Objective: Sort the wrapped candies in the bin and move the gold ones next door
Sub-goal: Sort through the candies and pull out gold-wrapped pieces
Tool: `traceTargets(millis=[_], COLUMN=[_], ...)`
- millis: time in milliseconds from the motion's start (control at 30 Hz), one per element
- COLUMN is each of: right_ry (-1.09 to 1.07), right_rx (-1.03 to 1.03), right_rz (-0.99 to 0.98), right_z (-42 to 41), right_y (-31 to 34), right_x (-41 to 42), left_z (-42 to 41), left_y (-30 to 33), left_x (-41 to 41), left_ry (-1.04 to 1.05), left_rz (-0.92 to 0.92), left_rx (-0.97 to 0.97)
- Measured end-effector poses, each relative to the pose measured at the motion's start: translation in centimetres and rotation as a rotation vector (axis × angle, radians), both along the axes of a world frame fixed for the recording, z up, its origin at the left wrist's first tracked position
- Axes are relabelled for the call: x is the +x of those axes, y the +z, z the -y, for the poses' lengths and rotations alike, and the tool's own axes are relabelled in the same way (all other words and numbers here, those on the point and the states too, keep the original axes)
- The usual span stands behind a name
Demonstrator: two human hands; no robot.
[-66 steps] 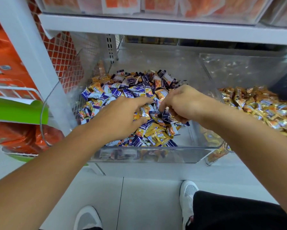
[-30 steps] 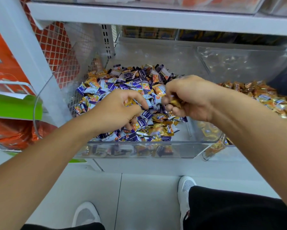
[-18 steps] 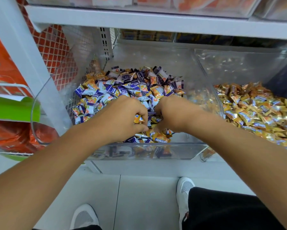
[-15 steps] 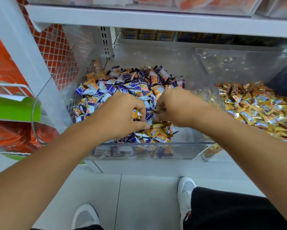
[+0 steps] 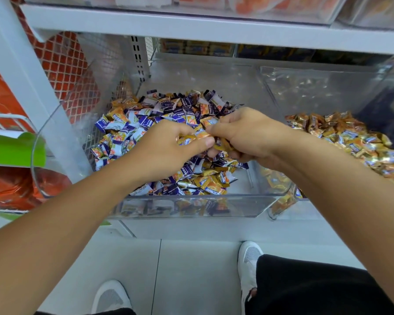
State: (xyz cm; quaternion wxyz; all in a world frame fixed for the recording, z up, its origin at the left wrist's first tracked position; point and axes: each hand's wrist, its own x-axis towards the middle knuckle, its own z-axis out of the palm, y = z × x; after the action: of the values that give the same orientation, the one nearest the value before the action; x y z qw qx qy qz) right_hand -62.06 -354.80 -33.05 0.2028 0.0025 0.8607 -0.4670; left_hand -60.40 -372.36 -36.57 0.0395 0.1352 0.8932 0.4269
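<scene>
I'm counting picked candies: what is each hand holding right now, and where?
Left hand pinches a gold candy by its middle; right hand cups gold candies in its fingers.

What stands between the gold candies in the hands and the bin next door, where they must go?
Only the clear side walls where the two bins meet. The right hand and left hand hold gold candies above the mixed bin; the gold bin is open on top.

open bin top (image 5: pixel 191 196), clear divider wall (image 5: pixel 271 105) rightward, shelf (image 5: pixel 191 23) perhaps close overhead
</scene>
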Motion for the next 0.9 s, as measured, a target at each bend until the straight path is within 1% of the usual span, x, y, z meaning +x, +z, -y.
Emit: traceTargets(millis=[33,100,133,167,233,267,300,367,400,467,567,700,800,900], right_ry=[0.013,0.050,0.093,0.158,0.324,0.405,0.478,0.587,0.617,0.672,0.745,0.751,0.728,0.658], right_rx=[-0.022,0.028,0.121,0.260,0.572,0.701,0.803,0.927,0.949,0.949,0.948,0.934,0.919,0.824], right_rz=[-0.006,-0.068,-0.129,-0.205,-0.320,-0.320,-0.276,-0.162,-0.123,-0.113,-0.105,-0.196,-0.237,-0.230], right_z=[0.2,0.3,0.1,-0.1,-0.3,-0.3,0.0,0.7,1.0,1.3,1.5,1.8,1.2,0.1], right_y=[-0.3,-0.8,-1.1,-1.2,-1.4,-1.5,-1.6,-1.9,-2.2,-2.8,-3.3,-3.9,-3.2,-1.3], right_x=[0.1,-0.1,-0.2,-0.4,-0.4,-0.2,0.1,0.7,0.8,0.9,1.0,0.8,0.2,0.2], left_z=[0.1,0.3,0.4,0.5,1.1,1.5,1.8,2.2,2.3,2.3,2.3,2.2,2.2,2.2], left_y=[0.1,-0.1,-0.2,-0.3,-0.4,-0.5,-0.5,-0.6,-0.7,-0.9,-1.1,-1.3,-1.3,-1.2], left_x=[0.1,0.1,0.0,-0.1,-0.5,-0.7,-0.8,-0.7,-0.6,-0.4,-0.2,-0.2,-0.3,-0.2], left_ry=[-0.004,0.024,0.050,0.085,0.168,0.195,0.207,0.204,0.194,0.160,0.122,0.087,0.089,0.093], left_rz=[0.025,0.013,-0.024,-0.064,-0.077,-0.067,-0.057,-0.037,-0.032,-0.025,-0.039,-0.084,-0.075,-0.063], left_rx=[0.027,-0.001,-0.039,-0.060,0.001,0.047,0.076,0.084,0.086,0.074,-0.005,-0.064,-0.069,-0.057])
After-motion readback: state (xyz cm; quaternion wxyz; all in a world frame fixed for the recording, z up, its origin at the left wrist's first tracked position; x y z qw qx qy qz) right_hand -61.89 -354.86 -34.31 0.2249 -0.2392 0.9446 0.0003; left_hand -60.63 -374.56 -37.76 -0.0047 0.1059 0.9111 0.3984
